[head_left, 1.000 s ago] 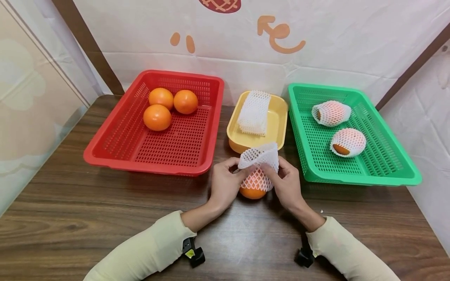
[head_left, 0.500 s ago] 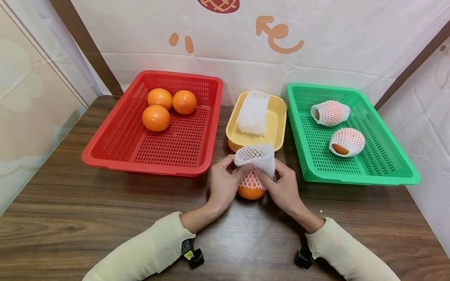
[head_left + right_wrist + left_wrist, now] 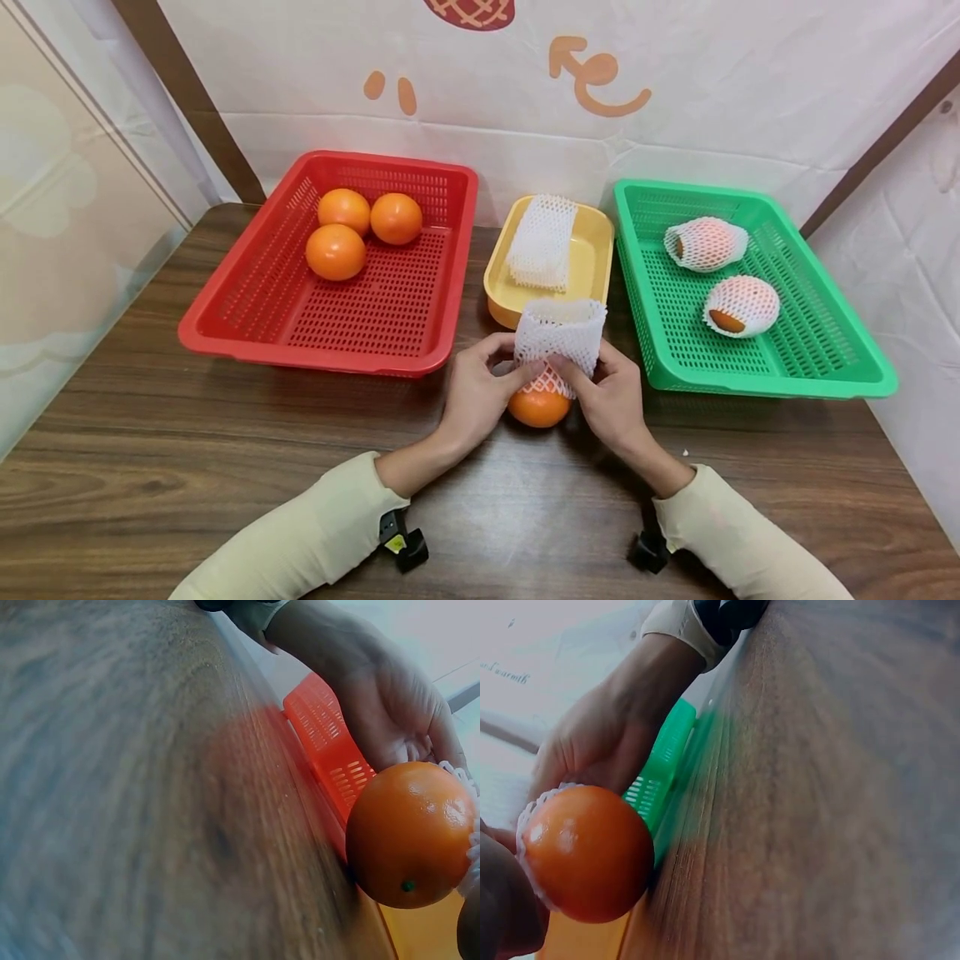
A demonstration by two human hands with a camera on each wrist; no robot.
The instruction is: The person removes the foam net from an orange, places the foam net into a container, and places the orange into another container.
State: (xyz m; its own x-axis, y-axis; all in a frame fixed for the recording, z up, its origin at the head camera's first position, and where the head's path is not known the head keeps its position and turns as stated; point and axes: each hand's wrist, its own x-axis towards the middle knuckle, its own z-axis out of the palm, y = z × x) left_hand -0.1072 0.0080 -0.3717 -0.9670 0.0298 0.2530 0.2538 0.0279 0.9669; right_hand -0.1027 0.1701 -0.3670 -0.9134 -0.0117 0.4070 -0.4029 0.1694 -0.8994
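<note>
In the head view, a white foam fruit net covers the upper part of an orange, whose lower end is bare. My left hand grips the net from the left, thumb across its front. From the other side my right hand holds it the same way, the thumbs close together. Fingers behind the net are hidden. The left wrist view shows the orange with net round its far side. In the right wrist view, a green stem spot marks the bare end of the orange.
A red basket at left holds several oranges. Behind the hands, a yellow tray carries a stack of folded foam nets. The green basket at right has two netted fruits. A white scrap lies on the table.
The net's top has shifted right and stands more upright above the orange. Its lower edge sits slightly higher, so a little more orange shows. Both hands keep their grip in nearly the same place.
</note>
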